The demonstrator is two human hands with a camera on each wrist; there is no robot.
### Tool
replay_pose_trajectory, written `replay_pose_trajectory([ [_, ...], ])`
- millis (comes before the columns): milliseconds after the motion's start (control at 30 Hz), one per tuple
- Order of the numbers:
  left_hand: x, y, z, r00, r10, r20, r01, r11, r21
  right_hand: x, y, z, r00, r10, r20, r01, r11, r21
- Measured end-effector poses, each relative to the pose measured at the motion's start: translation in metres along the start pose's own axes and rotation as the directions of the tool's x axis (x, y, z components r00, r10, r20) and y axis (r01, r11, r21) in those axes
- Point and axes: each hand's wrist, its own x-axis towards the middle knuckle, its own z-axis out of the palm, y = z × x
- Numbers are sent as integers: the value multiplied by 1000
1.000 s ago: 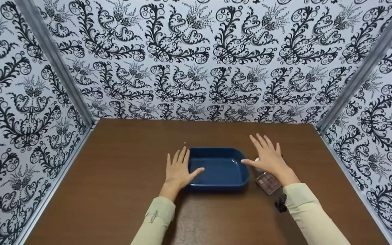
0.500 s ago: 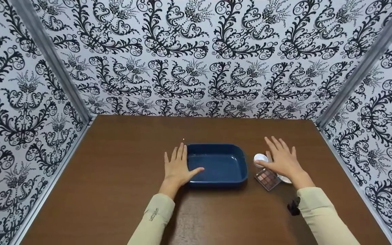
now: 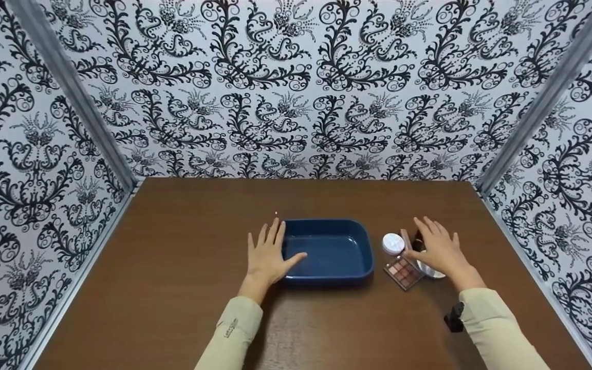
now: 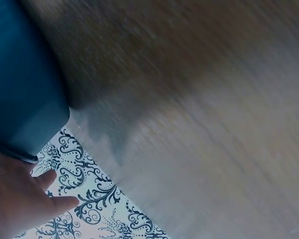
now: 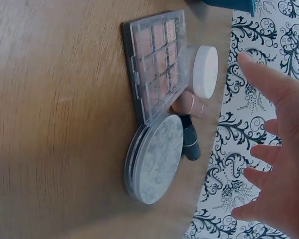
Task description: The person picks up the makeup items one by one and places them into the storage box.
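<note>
My left hand (image 3: 266, 259) rests against the left rim of a blue rectangular dish (image 3: 329, 257), fingers straight, thumb reaching over the inside. Nothing lies in the dish. Fingers spread, my right hand (image 3: 444, 254) is held over a small group of cosmetics and grips none of them. An eyeshadow palette (image 3: 404, 273) with a clear lid lies nearest the dish. Behind it stands a white-lidded round jar (image 3: 393, 243). A round, marbled compact (image 5: 159, 159) is partly covered by the right hand in the head view. Between them lie a dark tube (image 5: 191, 142) and a slim pinkish-capped tube (image 5: 190, 103).
The brown wooden table (image 3: 188, 288) meets walls with black-and-white scroll patterns (image 3: 296, 103) at the back and sides. Grey metal posts (image 3: 75, 92) mark the corners. A small black device (image 3: 454, 317) sits at the right wrist.
My right hand has moved right and slightly nearer to me, away from the dish, uncovering the white jar and more of the other cosmetics. The left hand stays at the dish rim.
</note>
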Motion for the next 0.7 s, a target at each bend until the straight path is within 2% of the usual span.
replay_pose_trajectory([
  [333,0,1,-2,1000,2,-8,-2,1000,3,3,19,10,1000,-10,17,10,1000,21],
  [700,-1,1,-1,1000,-6,-16,6,1000,-29,10,30,17,997,-70,-21,70,997,31],
])
